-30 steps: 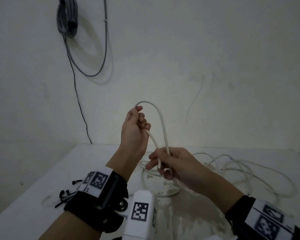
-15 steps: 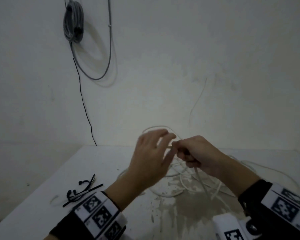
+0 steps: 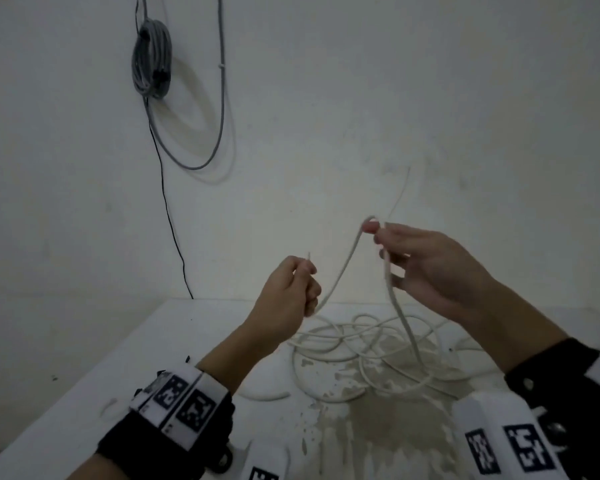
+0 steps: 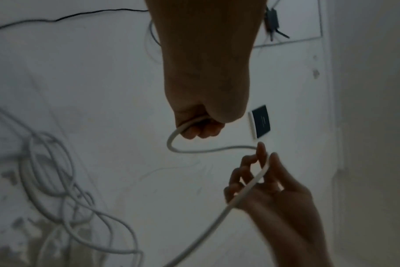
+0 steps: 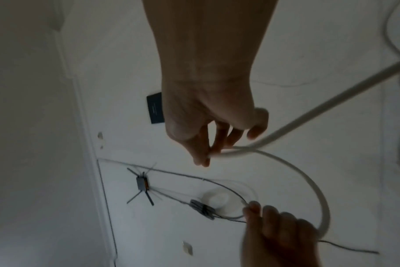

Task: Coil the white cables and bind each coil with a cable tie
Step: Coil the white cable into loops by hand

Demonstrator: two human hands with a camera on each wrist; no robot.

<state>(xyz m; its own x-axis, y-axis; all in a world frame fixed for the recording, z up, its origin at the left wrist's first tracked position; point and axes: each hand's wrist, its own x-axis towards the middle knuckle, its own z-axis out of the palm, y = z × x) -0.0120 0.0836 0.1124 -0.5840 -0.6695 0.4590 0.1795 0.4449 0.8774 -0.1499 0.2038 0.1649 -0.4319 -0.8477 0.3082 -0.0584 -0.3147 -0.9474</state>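
A white cable (image 3: 340, 271) runs between my hands above a white table (image 3: 84, 393). My left hand (image 3: 305, 275) grips it in a fist near its end, and the short tip sticks up above the knuckles. My right hand (image 3: 373, 232), higher and to the right, pinches the cable between thumb and forefinger at the top of a bend. From there the cable drops to a loose tangle (image 3: 361, 344) on the table. The left wrist view shows the fist (image 4: 201, 126) with the cable curving out of it. In the right wrist view the fingertips (image 5: 206, 157) pinch the cable.
A grey cable coil (image 3: 151, 60) hangs on the wall at upper left, with a thin black wire (image 3: 168, 209) running down to the table's back edge. A brownish stain (image 3: 361, 438) covers the table in front of the tangle. The wall stands close behind.
My hands were together half a second ago and have since drawn apart. The right hand has risen to the right with a stretch of cable, while the left keeps hold near the cable's end.
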